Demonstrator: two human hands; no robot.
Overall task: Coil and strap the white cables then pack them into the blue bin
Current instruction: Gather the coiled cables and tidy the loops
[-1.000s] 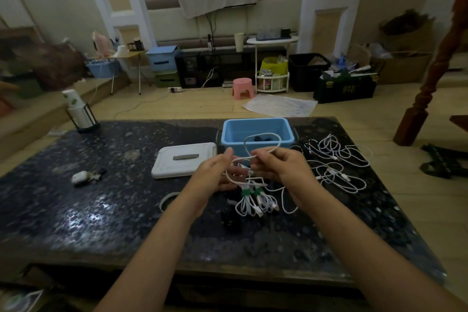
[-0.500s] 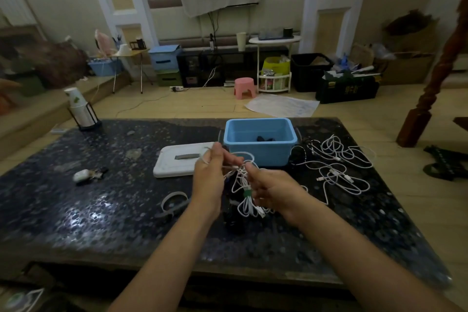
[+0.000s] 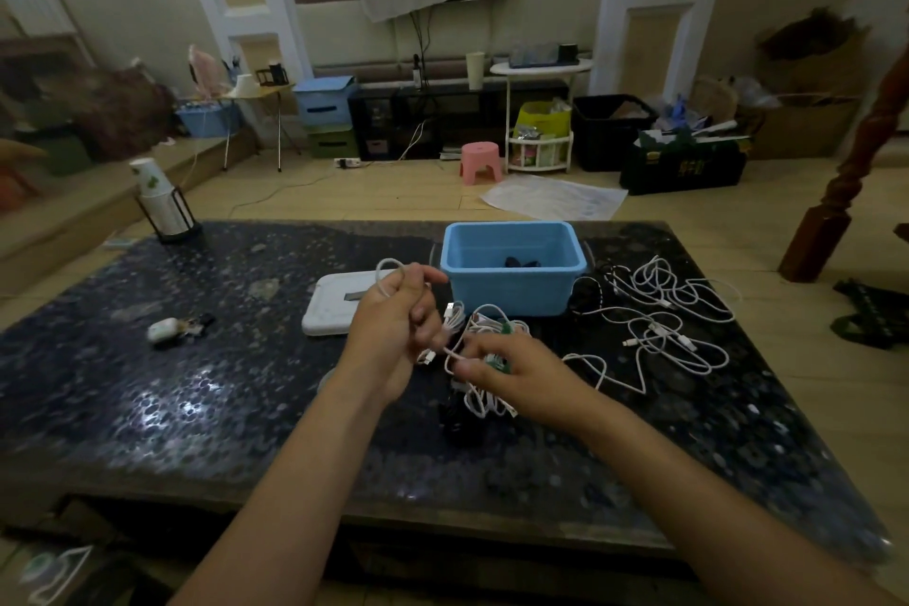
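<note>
**Cable loop drawn down from over the bin and gathered at the left hand**

A second ago a wide loop of thin white cable (image 3: 460, 349) was held up between both hands over the rectangular blue plastic bin (image 3: 511, 268); now the loop is pulled in small, and its top is seen pinched in the curled fingers of the left hand (image 3: 393, 320), raised just left of the bin. The right hand (image 3: 511, 372) has been lowered toward the dark speckled stone tabletop (image 3: 147, 408), where the cable's run is pinched beside green-strapped white bundles (image 3: 492, 389). Coiling is judged underway, strapping not yet begun.

The bin holds only a few dark items, so packing is judged barely started. A tangle of loose white cables (image 3: 664, 325) is spread to the right, near the tabletop's right edge. A flat white plastic lid (image 3: 329, 310) lies just left of the bin, behind the left hand. Room is left on the near tabletop; a short, direct path to the bin's open top is available.
</note>
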